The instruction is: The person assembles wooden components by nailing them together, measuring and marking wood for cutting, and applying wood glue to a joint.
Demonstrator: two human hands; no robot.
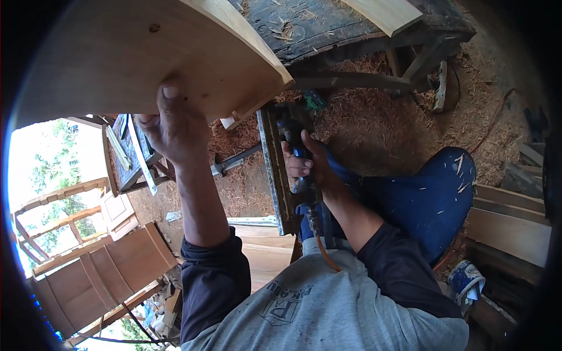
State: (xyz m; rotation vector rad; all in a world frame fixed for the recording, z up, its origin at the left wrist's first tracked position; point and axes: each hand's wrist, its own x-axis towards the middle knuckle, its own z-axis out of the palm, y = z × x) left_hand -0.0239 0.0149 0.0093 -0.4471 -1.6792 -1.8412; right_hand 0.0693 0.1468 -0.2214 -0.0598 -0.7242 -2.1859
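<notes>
My left hand grips a pale wooden panel, fingers curled at its lower edge and thumb pressed on its face; the panel fills the upper left. A small wood block shows under the panel's right end. In my right hand is a dark pneumatic tool, held by its grip, with a long metal magazine along its left side. An orange air hose runs from its fitting down over my shirt. The tool's front end is close below the panel's right corner.
A dark workbench with a board is at the top. On the shaving-strewn floor are a green tool and a bar clamp. Panels lie lower left; boards and a white bucket are at the right.
</notes>
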